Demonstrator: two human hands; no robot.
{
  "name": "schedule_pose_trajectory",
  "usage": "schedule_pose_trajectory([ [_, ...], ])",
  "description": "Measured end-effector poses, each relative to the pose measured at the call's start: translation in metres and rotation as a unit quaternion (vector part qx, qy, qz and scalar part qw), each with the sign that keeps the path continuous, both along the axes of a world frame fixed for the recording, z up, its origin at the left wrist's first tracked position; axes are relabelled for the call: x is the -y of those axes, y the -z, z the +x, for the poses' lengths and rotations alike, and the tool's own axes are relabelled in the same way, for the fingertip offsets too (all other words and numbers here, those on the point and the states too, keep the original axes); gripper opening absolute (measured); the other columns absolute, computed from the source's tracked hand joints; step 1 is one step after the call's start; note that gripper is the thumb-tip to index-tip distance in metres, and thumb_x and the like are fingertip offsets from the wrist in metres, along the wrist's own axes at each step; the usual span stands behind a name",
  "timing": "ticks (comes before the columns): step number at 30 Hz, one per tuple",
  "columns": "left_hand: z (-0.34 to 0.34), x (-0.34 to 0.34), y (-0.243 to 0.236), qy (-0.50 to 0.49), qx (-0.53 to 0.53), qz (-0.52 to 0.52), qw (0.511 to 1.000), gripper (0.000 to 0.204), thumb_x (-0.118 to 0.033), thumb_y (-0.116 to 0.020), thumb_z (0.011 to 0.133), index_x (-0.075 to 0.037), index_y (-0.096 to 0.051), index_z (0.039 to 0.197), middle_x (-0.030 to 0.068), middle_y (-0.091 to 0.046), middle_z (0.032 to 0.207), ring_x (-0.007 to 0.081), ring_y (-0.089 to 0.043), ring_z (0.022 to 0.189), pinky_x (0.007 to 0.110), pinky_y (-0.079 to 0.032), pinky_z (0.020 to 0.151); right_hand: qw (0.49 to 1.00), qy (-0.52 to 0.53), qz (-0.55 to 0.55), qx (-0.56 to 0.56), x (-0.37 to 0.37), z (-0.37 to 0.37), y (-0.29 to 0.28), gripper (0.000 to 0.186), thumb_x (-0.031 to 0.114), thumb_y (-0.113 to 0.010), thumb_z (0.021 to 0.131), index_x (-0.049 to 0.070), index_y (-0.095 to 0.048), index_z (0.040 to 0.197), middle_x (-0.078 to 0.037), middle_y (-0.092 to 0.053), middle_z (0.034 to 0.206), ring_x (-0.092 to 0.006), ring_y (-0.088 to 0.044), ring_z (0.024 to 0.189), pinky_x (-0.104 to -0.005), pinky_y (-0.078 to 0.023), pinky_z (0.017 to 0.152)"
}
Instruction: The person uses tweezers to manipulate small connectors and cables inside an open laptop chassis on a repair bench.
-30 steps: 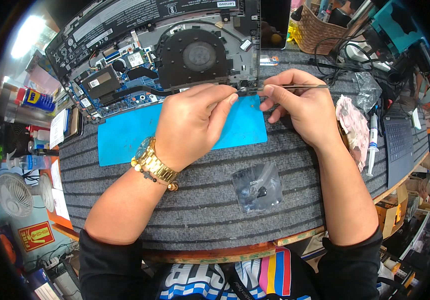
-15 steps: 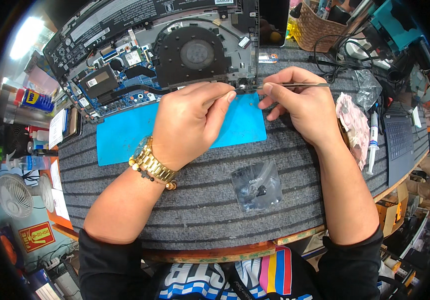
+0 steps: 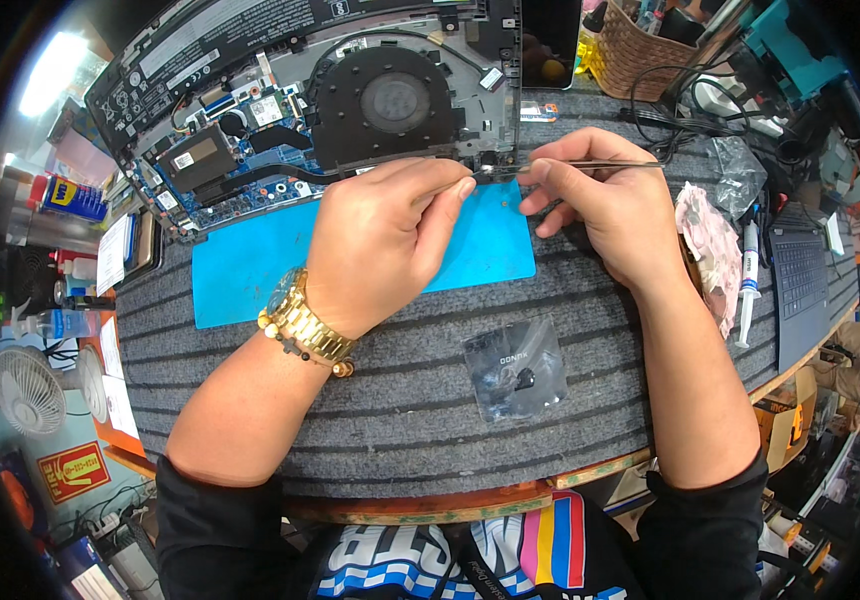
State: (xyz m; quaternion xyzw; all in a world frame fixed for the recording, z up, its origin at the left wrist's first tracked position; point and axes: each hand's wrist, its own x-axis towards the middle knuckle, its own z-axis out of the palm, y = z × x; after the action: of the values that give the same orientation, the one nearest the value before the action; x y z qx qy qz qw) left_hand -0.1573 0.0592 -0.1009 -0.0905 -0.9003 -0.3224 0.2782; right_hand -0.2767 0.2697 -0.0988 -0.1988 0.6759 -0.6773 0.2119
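An opened laptop point(image 3: 285, 120) lies with its inside showing: a black round fan point(image 3: 396, 103), a blue circuit board and a long battery. At its near right corner, my left hand point(image 3: 375, 240) is closed, thumb and forefinger pinched at the casing edge; whatever they hold is too small to make out. My right hand point(image 3: 605, 205) grips slim metal tweezers point(image 3: 600, 164), whose tips point left at the same corner, close to my left fingertips. Under my left hand, a blue mat point(image 3: 250, 262) reaches partly beneath the laptop.
A small clear plastic bag point(image 3: 516, 372) with a dark bit inside lies on the striped grey cloth. To the right are a crumpled pink cloth point(image 3: 707, 250), a syringe point(image 3: 749, 285), a keyboard point(image 3: 800, 270) and black cables point(image 3: 665, 105). A woven basket point(image 3: 640, 55) stands behind.
Both hands stay at the laptop's corner with nearly the same grips. My right hand and the tweezers have shifted very slightly; the whole view has moved a little.
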Motion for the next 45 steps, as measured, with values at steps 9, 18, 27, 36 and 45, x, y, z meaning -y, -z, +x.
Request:
schedule_pose_trajectory([
  [9,0.0002,-0.0029,-0.0035,-0.003,0.005,0.014,1.000,0.006,-0.006,-0.076,0.099,-0.001,-0.078,0.099,0.0146,-0.076,0.087,0.0328,-0.073,0.072,0.039,-0.057,0.064,1.000,0.000,-0.005,0.013,-0.0010,-0.0004,-0.0003,0.013,0.005,-0.074,0.100,-0.006,-0.073,0.106,-0.017,-0.080,0.099,-0.0233,-0.081,0.083,-0.0336,-0.065,0.064],
  [18,0.0025,-0.0023,0.0003,-0.016,-0.008,0.020,1.000,0.011,-0.005,-0.075,0.103,0.002,-0.081,0.109,0.0123,-0.080,0.089,0.0172,-0.074,0.070,0.029,-0.056,0.063,1.000,0.001,-0.003,0.005,-0.0007,-0.0004,0.0017,0.012,0.005,-0.073,0.100,-0.006,-0.073,0.106,-0.017,-0.080,0.099,-0.0222,-0.081,0.082,-0.0325,-0.065,0.063],
  [27,0.0000,-0.0019,0.0015,-0.012,-0.014,0.013,1.000,0.011,-0.006,-0.077,0.101,0.002,-0.081,0.108,0.0139,-0.080,0.089,0.0199,-0.075,0.071,0.030,-0.057,0.064,1.000,0.004,0.002,0.000,0.0000,0.0000,0.0017,0.012,0.004,-0.074,0.099,-0.006,-0.074,0.104,-0.016,-0.081,0.098,-0.0220,-0.081,0.082,-0.0321,-0.065,0.063],
  [36,0.0000,-0.0062,-0.0002,-0.019,-0.011,0.016,1.000,0.007,-0.008,-0.078,0.099,-0.002,-0.079,0.101,0.0148,-0.079,0.091,0.0302,-0.075,0.072,0.037,-0.059,0.064,1.000,0.011,0.010,-0.027,0.0001,0.0053,0.0003,0.012,0.006,-0.075,0.098,-0.006,-0.074,0.102,-0.014,-0.080,0.096,-0.0201,-0.081,0.082,-0.0307,-0.064,0.062],
  [45,-0.0022,-0.0077,0.0035,-0.014,-0.017,0.045,0.999,0.005,-0.005,-0.075,0.098,-0.001,-0.078,0.097,0.0153,-0.076,0.085,0.0321,-0.073,0.069,0.039,-0.057,0.061,1.000,0.015,-0.014,-0.013,0.0007,0.0072,0.0014,0.011,0.005,-0.072,0.100,-0.006,-0.073,0.101,-0.015,-0.081,0.098,-0.0211,-0.081,0.083,-0.0307,-0.064,0.062],
])
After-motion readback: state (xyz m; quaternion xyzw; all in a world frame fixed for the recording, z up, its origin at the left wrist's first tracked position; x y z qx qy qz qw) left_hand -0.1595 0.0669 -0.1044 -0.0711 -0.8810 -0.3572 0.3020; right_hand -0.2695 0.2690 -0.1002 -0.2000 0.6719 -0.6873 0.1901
